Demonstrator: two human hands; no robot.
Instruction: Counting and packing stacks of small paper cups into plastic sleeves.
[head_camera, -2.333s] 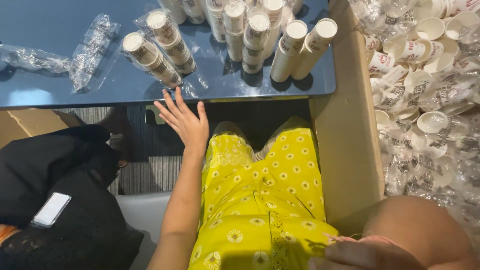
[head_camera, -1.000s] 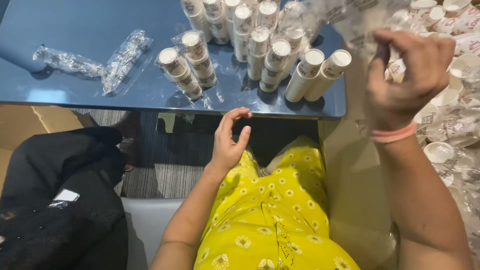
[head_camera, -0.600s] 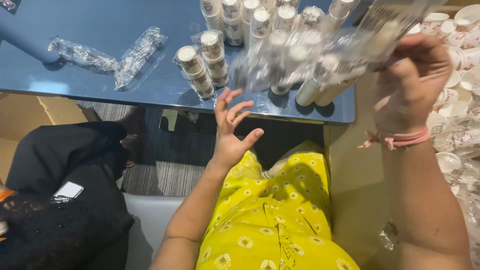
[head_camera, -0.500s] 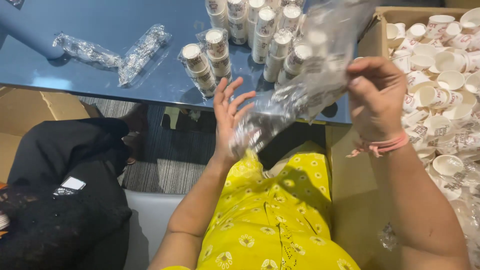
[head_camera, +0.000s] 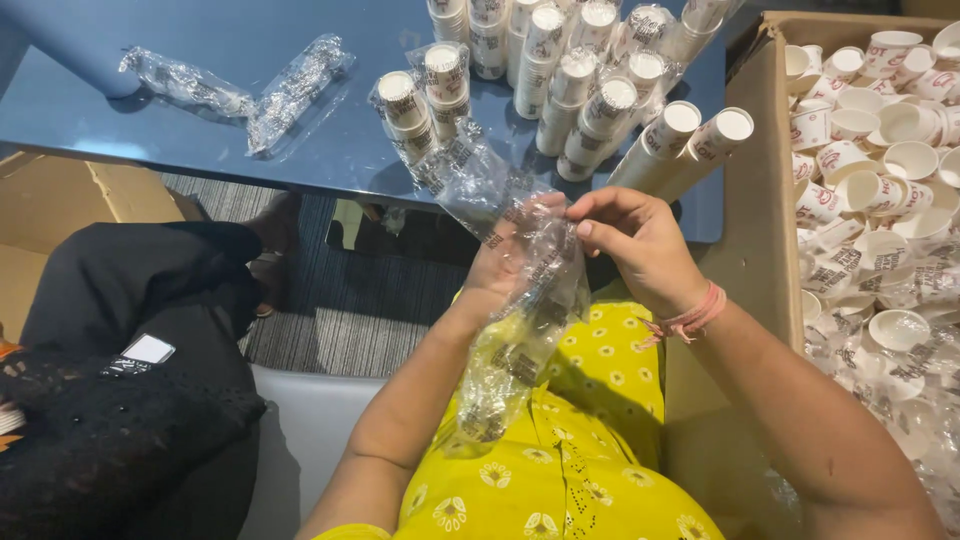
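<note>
A clear plastic sleeve (head_camera: 520, 300) is pinched at its top by the right hand (head_camera: 640, 245) and gripped behind by the left hand (head_camera: 495, 275), fingers closed, apparently kept taut near the stacked paper cups (head_camera: 590, 85).

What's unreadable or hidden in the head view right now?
- Left hand: mostly behind the clear plastic sleeve, so its grip is unclear.
- Sleeve contents: the crinkled film glares; whether any cup is inside cannot be told.
- Cardboard box of loose paper cups: cut off by the right edge.
- Cup stacks on the blue table: the far ones are cropped by the top edge.
- Right hand fingertips: partly buried in film.
</note>
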